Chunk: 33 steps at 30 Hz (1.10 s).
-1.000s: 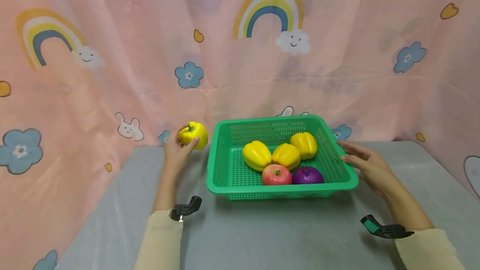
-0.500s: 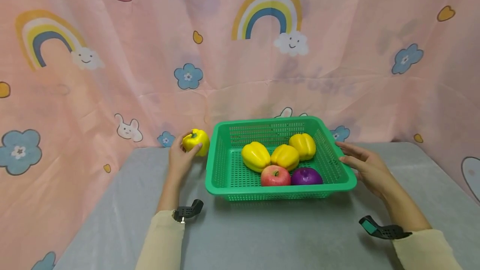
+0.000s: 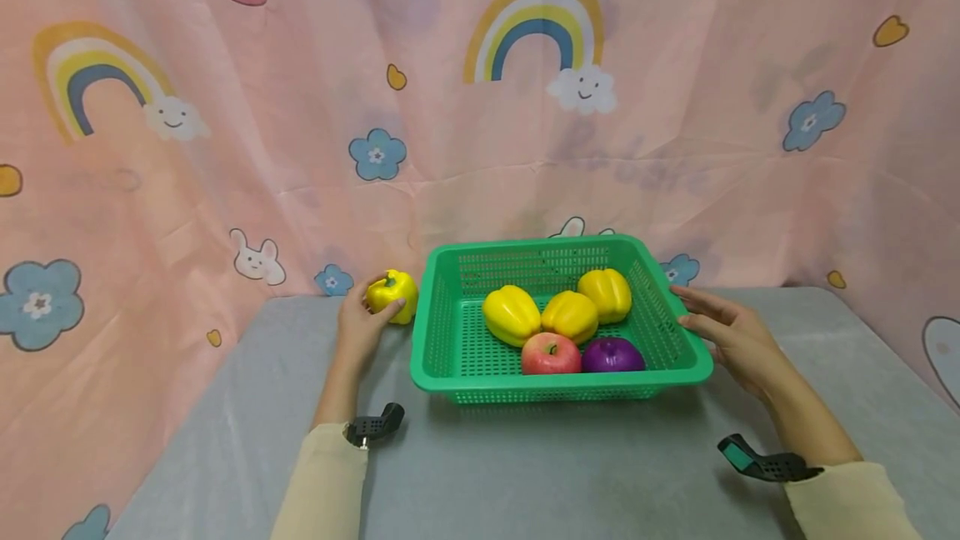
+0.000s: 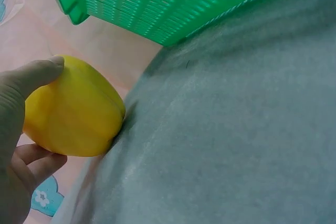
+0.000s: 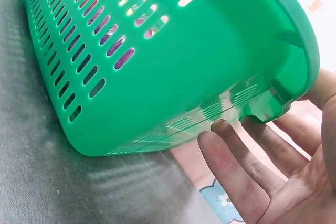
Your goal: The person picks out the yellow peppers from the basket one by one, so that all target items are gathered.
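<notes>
In the head view my left hand [image 3: 360,325] grips a yellow bell pepper [image 3: 392,297] just left of the green plastic basket [image 3: 562,379]. The left wrist view has my thumb on one side of the pepper [image 4: 79,114] and fingers below it; its lower end meets the grey tabletop. My right hand [image 3: 738,340] holds the basket's right rim, and in the right wrist view several fingertips lie against the outer wall under that rim. Inside the basket are yellow bell peppers [image 3: 512,315], a red apple [image 3: 551,354] and a shiny purple round thing [image 3: 612,354].
The basket stands on a grey-covered table [image 3: 540,473]. Behind and to the left hangs a pink printed curtain [image 3: 300,107], close to the table's back edge. A black camera mount [image 3: 375,425] sits on my left wrist, another camera mount [image 3: 765,461] on my right.
My left hand has lowered the yellow bell pepper and brought it slightly right, down onto the table beside the basket. My right hand has stayed at the basket's rim.
</notes>
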Available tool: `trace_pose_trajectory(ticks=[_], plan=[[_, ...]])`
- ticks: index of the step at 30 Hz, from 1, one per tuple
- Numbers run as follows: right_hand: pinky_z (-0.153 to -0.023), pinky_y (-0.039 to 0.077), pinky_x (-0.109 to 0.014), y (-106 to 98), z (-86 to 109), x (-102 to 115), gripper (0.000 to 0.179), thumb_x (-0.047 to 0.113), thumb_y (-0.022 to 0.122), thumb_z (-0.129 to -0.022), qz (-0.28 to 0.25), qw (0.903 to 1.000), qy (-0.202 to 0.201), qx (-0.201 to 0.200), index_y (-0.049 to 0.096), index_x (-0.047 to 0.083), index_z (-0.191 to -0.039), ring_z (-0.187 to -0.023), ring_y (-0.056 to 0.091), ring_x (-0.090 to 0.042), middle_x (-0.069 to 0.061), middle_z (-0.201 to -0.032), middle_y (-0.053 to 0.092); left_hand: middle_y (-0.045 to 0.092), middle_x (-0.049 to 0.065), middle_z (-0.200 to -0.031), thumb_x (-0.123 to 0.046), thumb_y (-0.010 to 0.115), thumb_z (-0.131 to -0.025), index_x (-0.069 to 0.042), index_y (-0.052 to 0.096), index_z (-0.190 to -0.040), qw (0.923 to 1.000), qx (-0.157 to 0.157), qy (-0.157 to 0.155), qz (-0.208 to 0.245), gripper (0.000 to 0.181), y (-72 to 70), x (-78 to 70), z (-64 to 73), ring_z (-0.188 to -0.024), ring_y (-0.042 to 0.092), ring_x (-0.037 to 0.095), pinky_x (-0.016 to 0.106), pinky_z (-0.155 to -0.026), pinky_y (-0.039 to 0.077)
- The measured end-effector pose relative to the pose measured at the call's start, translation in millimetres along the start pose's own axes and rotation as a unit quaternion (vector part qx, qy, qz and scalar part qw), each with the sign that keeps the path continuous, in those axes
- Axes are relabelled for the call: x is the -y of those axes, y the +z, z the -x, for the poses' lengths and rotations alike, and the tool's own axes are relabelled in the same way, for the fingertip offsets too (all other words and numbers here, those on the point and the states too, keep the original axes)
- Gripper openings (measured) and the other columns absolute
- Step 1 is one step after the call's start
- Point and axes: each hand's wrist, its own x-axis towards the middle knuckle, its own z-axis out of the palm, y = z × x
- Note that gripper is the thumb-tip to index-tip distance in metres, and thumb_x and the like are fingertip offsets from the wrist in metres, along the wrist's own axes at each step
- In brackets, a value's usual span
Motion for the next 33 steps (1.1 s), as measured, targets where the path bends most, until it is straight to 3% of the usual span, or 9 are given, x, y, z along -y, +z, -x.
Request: trace_pose_trajectory(ticks=[8, 18, 26, 33], plan=[[-0.076, 0.058, -0.03, -0.2, 0.1, 0.1, 0.058, 0.032, 0.05, -0.1, 0.004, 1.0, -0.003, 0.003, 0.027, 0.019, -0.152, -0.104, 0.048, 0.011, -0.027, -0.152, 0.02, 0.052, 0.007, -0.139, -0.029, 0.074, -0.083, -0.017, 0.055, -0.132, 0.9994, 0.002, 0.0, -0.035, 0.054, -1.3, -3.8, 2.0, -0.128, 0.047, 0.027, 0.049, -0.105, 0.041], [-0.076, 0.058, -0.029, 1.1, 0.2, 2.4, 0.058, 0.033, 0.05, -0.099, 0.013, 0.9999, -0.003, -0.003, 0.028, 0.018, -0.152, -0.103, 0.048, 0.012, -0.027, -0.151, 0.023, 0.038, 0.02, -0.149, -0.028, 0.076, -0.081, -0.011, 0.054, -0.132, 0.9877, -0.007, 0.024, -0.154, 0.058, -1.6, -16.6, 2.4, -0.136, 0.037, 0.041, 0.056, -0.112, 0.028], [-0.075, 0.058, -0.029, 2.0, -0.1, 3.8, 0.059, 0.034, 0.05, -0.099, 0.018, 0.9998, 0.002, -0.003, 0.029, 0.019, -0.151, -0.101, 0.049, 0.01, -0.024, -0.15, 0.025, 0.038, 0.016, -0.15, -0.032, 0.076, -0.081, -0.012, 0.054, -0.133, 0.9865, -0.015, 0.02, -0.162, 0.06, -4.2, -22.9, 3.0, -0.136, 0.036, 0.041, 0.06, -0.11, 0.029], [-0.078, 0.056, -0.026, -0.3, 1.1, 1.4, 0.059, 0.036, 0.05, -0.099, 0.03, 0.9995, 0.009, -0.005, 0.028, 0.021, -0.152, -0.107, 0.044, 0.004, -0.025, -0.151, 0.025, 0.043, 0.014, -0.147, -0.035, 0.073, -0.083, -0.012, 0.054, -0.132, 0.9867, -0.023, 0.034, -0.157, 0.057, -7.5, -32.5, 0.7, -0.135, 0.039, 0.037, 0.058, -0.109, 0.033]])
